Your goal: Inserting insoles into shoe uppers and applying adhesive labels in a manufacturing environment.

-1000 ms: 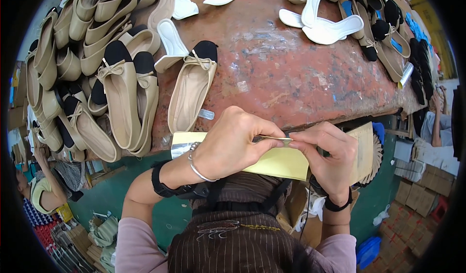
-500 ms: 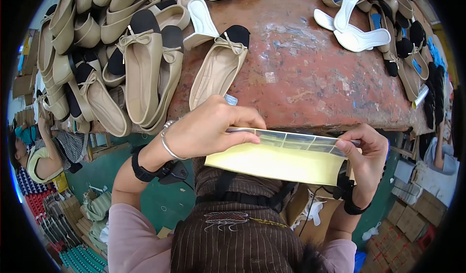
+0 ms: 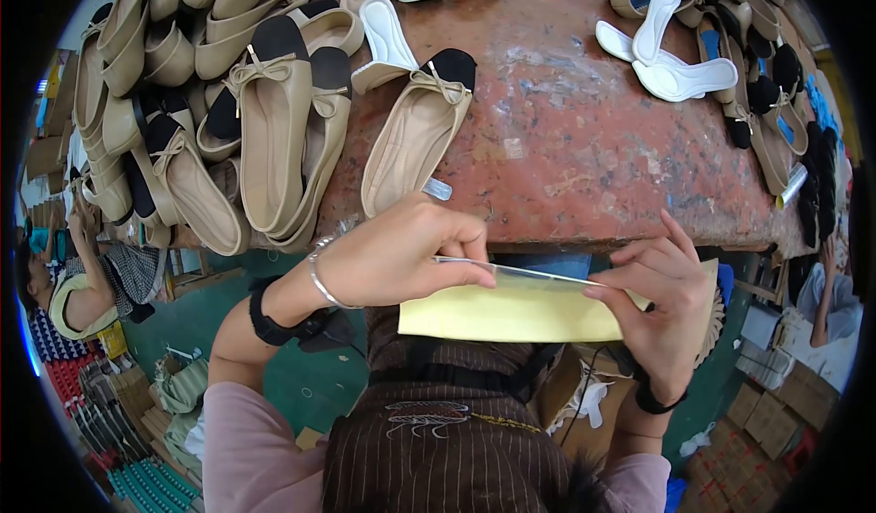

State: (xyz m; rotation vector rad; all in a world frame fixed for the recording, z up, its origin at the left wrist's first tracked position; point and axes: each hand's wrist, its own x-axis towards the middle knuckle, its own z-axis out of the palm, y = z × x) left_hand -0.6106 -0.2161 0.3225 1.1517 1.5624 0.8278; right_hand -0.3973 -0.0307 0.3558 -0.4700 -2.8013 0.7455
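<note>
A pale yellow sheet (image 3: 511,316) with a clear film strip along its upper edge hangs over my lap, just in front of the table edge. My left hand (image 3: 411,253) pinches the strip's left end between thumb and fingers. At the right end my right hand (image 3: 659,298) grips the edge with thumb and forefinger, its other fingers lifted apart. Part of the sheet shows behind that hand. Beyond my left hand, a beige flat shoe (image 3: 412,143) with a black toe and a bow lies on the table, a small clear-blue piece (image 3: 438,189) beside it.
Piled beige shoes (image 3: 274,139) cover the left of the worn red table (image 3: 584,148). White insoles (image 3: 680,73) lie at the far right beside more shoes (image 3: 776,102). Another person (image 3: 87,298) sits at the left. Cardboard boxes (image 3: 766,417) stand on the floor at right.
My right hand has moved left along the sheet, and its outer fingers have lifted. The clear strip, earlier showing a row of squares, is now tilted to a thin edge.
</note>
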